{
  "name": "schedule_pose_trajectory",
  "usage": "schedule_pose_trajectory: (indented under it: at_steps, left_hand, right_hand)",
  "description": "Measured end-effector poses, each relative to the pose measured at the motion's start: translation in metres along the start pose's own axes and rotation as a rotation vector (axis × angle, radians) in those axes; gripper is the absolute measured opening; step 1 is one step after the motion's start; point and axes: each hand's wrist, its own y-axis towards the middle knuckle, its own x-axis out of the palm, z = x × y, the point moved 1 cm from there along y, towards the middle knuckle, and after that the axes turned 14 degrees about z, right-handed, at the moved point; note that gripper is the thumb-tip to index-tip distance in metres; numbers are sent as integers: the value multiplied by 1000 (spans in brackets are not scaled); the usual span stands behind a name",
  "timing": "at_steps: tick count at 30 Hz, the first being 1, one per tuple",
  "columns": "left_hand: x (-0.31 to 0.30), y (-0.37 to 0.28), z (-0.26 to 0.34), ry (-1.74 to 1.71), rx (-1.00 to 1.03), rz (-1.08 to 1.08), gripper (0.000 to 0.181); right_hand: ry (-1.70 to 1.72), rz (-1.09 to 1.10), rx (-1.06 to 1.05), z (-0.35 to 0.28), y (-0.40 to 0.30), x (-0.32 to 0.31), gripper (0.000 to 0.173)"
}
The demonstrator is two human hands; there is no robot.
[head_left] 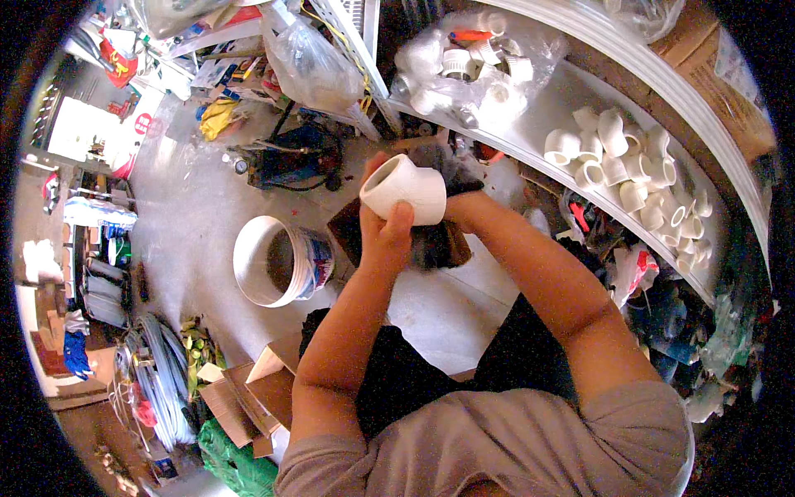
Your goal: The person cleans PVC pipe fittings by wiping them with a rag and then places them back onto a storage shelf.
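Note:
A white plastic pipe elbow (419, 189) is in my left hand (384, 239), its wide open end facing up and to the left. My left thumb presses on the near side and the fingers wrap behind. My right hand (458, 208) reaches in from the right; its fingers are hidden behind the elbow, so whether they grip anything does not show. Below and behind both hands is a brown cardboard box (345, 230) with dark, blurred contents. Dark grey material, also blurred, shows just beyond the elbow.
Left of my hands stands a white plastic bucket (267, 298). On the right, a metal shelf (528, 118) carries several loose white pipe elbows (640, 168) and a clear bag of fittings (478, 68). Coiled hose (158, 385) and opened cardboard (242, 397) lie at lower left; a dark machine (298, 155) stands ahead.

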Motion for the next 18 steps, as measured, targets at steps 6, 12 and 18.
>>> schedule_pose_trajectory:
  at_steps: [6,12,18]
  left_hand:
    - [-20,18,5,-57,-132,-30,86]
    - [-11,14,44,-854,-516,75,74]
    - [-17,9,47,-939,-572,10,65]
  right_hand:
    - [727,-504,181,-28,-36,-29,35]
    - [580,-399,-129,-29,-59,-70,51]
    - [565,-310,-375,-15,-47,-56,54]
